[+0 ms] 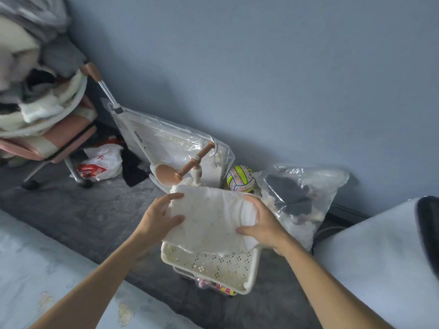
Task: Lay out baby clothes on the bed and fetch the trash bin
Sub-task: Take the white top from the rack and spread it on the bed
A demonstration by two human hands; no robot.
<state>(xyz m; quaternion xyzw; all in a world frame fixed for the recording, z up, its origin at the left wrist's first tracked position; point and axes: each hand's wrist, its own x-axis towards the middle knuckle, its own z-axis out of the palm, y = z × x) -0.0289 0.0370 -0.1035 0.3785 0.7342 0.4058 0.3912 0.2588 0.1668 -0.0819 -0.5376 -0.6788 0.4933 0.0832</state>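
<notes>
A folded stack of white baby clothes (212, 220) with tiny speckles hangs just above a cream perforated basket (228, 269) on the floor. My left hand (160, 218) grips the stack's left edge, thumb on top. On the right side my right hand (260, 224) clasps it, fingers over the folded layers. The bed (35, 276) with a pale blue patterned sheet lies at the lower left. No trash bin is in view.
Behind the basket stand a toddler ride-on with brown handles (192, 162), a plastic-wrapped white rack (166, 138), a yellow patterned ball (240, 178) and a clear bag of dark clothes (299, 195). A chair piled with laundry (40, 103) stands left. White bedding (380, 252) lies right.
</notes>
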